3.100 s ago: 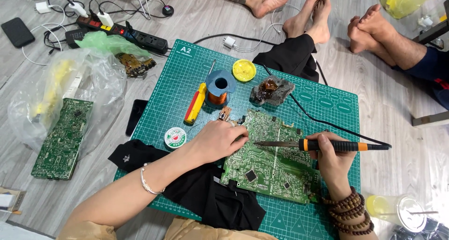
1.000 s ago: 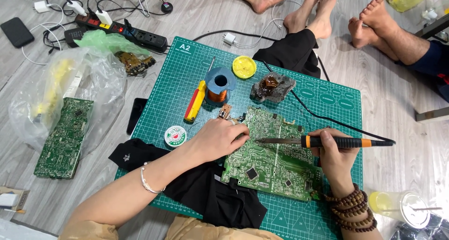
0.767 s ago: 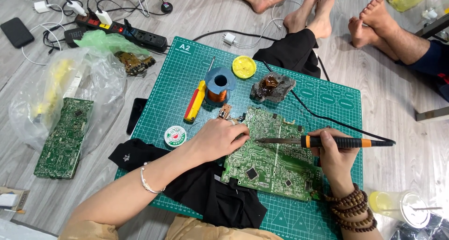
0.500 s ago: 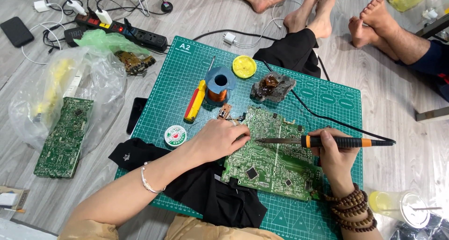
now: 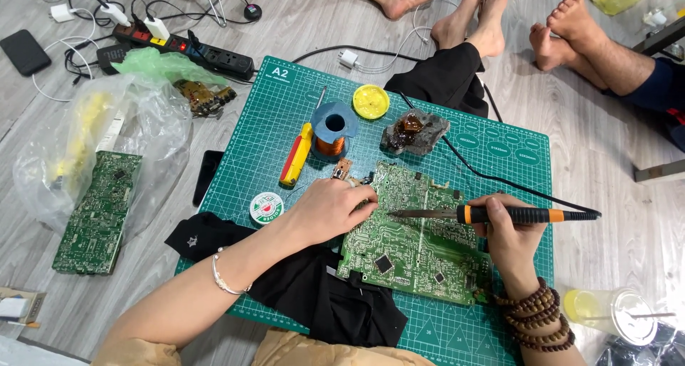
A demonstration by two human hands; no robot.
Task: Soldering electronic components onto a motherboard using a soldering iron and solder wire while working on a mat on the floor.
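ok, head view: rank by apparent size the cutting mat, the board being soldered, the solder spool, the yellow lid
1. Green cutting mat
2. Circuit board
3. Blue solder spool
4. Yellow lid
The spool and lid look close in size, so their order is unsure.

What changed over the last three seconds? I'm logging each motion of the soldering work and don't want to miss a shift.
Very little. The soldering iron in the right hand levelled off a touch, its tip kept on the green circuit board. The left hand stayed pressed on the board's upper left edge. Nothing was picked up or let go. The cutting mat, solder spool and yellow screwdriver lie as before.
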